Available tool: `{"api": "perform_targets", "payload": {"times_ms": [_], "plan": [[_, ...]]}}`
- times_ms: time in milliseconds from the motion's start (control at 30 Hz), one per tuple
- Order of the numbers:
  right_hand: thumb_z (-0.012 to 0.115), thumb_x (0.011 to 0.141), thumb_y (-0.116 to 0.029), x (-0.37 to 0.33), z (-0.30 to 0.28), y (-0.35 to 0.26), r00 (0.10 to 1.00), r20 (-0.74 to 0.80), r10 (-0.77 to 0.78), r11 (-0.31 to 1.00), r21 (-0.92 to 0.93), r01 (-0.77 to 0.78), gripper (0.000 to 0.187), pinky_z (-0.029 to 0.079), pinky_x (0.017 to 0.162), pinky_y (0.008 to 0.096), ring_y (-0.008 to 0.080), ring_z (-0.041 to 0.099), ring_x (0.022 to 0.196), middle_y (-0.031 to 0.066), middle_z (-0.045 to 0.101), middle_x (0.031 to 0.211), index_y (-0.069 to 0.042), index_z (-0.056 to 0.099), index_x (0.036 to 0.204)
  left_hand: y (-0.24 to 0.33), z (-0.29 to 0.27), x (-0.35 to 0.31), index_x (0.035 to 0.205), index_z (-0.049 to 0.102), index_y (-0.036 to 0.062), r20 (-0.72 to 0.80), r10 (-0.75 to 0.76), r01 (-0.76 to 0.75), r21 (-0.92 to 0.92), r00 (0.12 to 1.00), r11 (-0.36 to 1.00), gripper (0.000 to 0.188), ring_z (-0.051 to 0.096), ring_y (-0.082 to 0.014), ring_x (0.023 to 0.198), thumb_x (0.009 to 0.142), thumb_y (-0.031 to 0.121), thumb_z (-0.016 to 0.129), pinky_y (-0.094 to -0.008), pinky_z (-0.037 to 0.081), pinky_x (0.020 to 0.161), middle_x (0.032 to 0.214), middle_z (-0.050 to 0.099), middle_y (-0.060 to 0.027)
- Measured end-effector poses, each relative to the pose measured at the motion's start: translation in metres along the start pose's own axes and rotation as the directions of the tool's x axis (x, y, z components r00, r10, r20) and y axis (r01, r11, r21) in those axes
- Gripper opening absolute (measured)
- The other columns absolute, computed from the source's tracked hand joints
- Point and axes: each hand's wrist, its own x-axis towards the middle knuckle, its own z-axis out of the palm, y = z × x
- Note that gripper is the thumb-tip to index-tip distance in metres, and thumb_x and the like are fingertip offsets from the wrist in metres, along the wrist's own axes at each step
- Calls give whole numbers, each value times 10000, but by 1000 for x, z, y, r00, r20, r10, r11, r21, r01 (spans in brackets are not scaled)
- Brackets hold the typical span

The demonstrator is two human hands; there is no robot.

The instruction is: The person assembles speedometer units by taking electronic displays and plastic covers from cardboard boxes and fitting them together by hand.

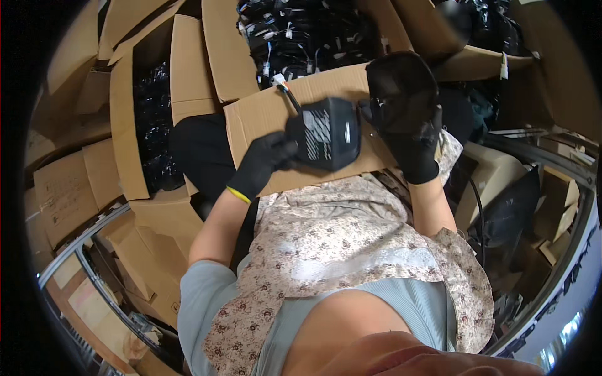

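My left hand, in a black glove with a yellow cuff edge, grips the left side of a black plastic housing. A slotted grille shows on the housing's face, and motion blurs it a little. From its upper left runs a short cable ending in a white connector. On the right, my right hand, also gloved in black, is closed on a dark, glossy, rounded plastic cover held upright. The cover stands apart from the housing. Beneath both lies a cardboard flap across my lap.
Ahead stands an open carton full of black parts with wires and white connectors. Another carton at left holds black wrapped items. More black pieces sit at the upper right. Metal rails run along both sides.
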Motion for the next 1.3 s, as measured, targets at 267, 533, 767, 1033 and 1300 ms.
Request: {"api": "perform_targets", "payload": {"times_ms": [267,533,767,1033,1300], "plan": [[778,720,-216,-22,5,-10,938,52,-342,874,-350,338,848,429,1024,409,289,482,1263,142,452,1380,-69,355,1440,42,19,-16,1044,687,84,235,737,-476,870,634,132,217,628,-258,751,836,144,699,-352,511,681,833,625,-102],[840,614,-180,-46,3,-27,772,395,-499,-45,-901,432,795,376,1055,481,440,417,1262,231,399,1382,-120,516,1337,57,44,39,1101,644,66,402,537,-564,806,742,176,488,637,-308,967,770,415,723,-403,491,860,1073,656,-175],[852,634,-173,-55,-14,-10,812,405,-421,40,-885,463,880,366,1061,496,430,388,1296,228,355,1418,-118,436,1408,67,29,25,1053,669,20,222,349,-413,531,910,740,432,615,-146,875,842,395,696,-290,490,808,939,674,-71],[829,661,-173,-53,-15,1,834,316,-452,321,-815,483,888,379,1078,453,386,397,1311,217,344,1429,-63,392,1426,49,41,39,1078,651,-5,220,275,-346,435,936,831,338,599,-162,924,885,272,670,-292,469,863,981,660,-75],[818,671,-161,-57,-20,2,830,351,-433,276,-825,493,892,376,1082,446,383,402,1308,207,345,1440,-42,370,1434,41,43,40,1075,643,-1,234,322,-395,439,917,807,392,611,-154,903,878,335,688,-293,485,842,976,668,-79]]}}
